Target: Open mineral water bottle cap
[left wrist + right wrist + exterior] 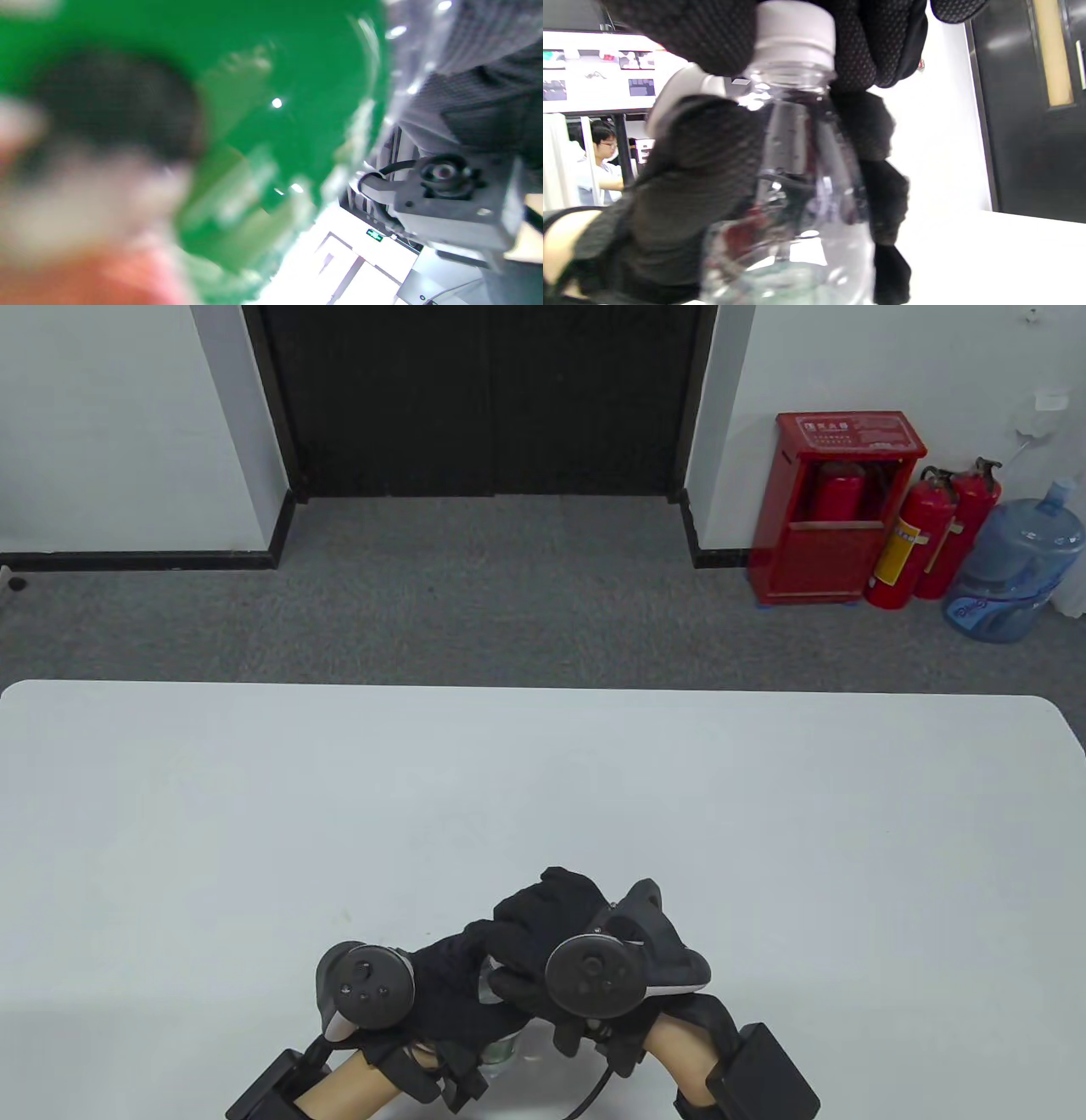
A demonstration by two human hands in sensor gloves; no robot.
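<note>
1. Two gloved hands meet at the near edge of the white counter (543,780); I see both wrapped around one clear water bottle (797,203).
2. Left hand (441,993): grips the bottle's upper body, its fingers (882,190) curled round the far side and the palm on the near side, as my right wrist view shows.
3. Right hand (534,933): sits on top of the bottle, its fingers (865,46) pinching the white cap (795,31) from both sides.
4. Cap: seated on the bottle neck, upright.
5. Bottle label (297,106): green, filling my left wrist view, which is heavily blurred.
6. Background: red fire extinguishers (925,538) and a blue water jug (1014,568) stand on the floor by the wall, well apart from the counter.
</note>
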